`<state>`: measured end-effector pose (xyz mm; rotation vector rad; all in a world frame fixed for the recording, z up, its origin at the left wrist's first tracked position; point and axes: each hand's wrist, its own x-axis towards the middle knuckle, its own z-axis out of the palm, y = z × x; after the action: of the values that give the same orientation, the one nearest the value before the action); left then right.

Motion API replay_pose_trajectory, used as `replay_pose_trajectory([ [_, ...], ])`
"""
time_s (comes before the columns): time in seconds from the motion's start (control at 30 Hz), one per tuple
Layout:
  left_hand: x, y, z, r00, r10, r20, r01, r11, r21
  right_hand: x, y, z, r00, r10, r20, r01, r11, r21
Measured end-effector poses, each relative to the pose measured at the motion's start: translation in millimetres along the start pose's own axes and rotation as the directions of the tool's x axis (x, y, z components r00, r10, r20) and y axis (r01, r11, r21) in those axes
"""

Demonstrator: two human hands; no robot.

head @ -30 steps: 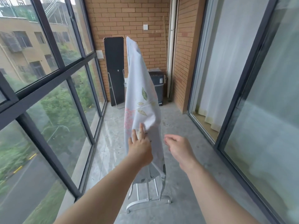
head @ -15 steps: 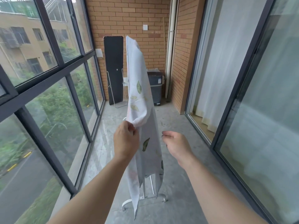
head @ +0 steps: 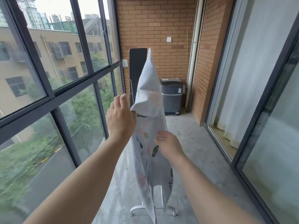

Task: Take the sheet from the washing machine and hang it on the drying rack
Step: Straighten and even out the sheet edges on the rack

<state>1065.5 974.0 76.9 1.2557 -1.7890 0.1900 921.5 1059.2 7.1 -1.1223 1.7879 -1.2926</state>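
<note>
Left hand (head: 120,118): raised, seen from the back, pulling a fold of the sheet (head: 150,94) out toward the window side. The cloth tents toward the thumb, so I read it as a pinch; the thumb itself is hidden, and the upper fingers look loosely lifted.

Right hand (head: 170,144): lower and on the near face of the cloth, fingertips curled onto its edge, a light pinch by the look of it.

Sheet: pale, with a leaf and flower print. It is already out of the washing machine (head: 172,97) and draped over the drying rack (head: 137,207). It rises to a narrow peak, hangs bunched in long folds, and its bottom corners reach down near the rack's white foot. The top of the rack is hidden under the cloth.

Step in hand, as I judge it: spreading and straightening, the last part of the job. The hang is done, but the cloth is crumpled and narrow.

Next move calls for: drawing both held edges apart and downward with even tension, so the folds open without dragging the sheet off its peak. The rack looks light, so a hard sideways tug could tip it.

Surface and room: bare grey concrete floor (head: 194,151), scuffed and speckled. A narrow enclosed balcony. Large dark-framed window (head: 48,78) on the left, with buildings and trees beyond. Brick wall (head: 161,29) at the far end, with a dark board (head: 137,65) leaning on it and the washing machine in the corner beside a white pipe (head: 193,54). Sliding glass door (head: 275,143) and a pale curtain (head: 242,78) on the right.
</note>
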Motion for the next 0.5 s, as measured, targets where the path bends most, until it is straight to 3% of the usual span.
replay_pose_trajectory([
  [0.13, 12, 11, -17, 0.975, 0.146, -0.165, -0.158, 0.986, -0.061, 4, -12, -2, 1.0, -0.005, -0.003, 0.005, 1.0, -0.015],
  [0.27, 28, 25, -31, 0.991, -0.098, -0.094, 0.066, 0.951, -0.304, 12, -24, 8, 0.998, -0.055, 0.011, 0.055, 0.998, -0.034],
  [0.4, 36, 28, -42, 0.993, -0.115, -0.038, 0.093, 0.925, -0.368, 23, -41, 23, 0.996, -0.088, -0.025, 0.086, 0.994, -0.062],
  [0.5, 42, 27, -46, 0.985, -0.166, 0.045, 0.167, 0.868, -0.467, 32, -58, 34, 0.998, -0.008, -0.054, 0.005, 0.999, -0.047],
])
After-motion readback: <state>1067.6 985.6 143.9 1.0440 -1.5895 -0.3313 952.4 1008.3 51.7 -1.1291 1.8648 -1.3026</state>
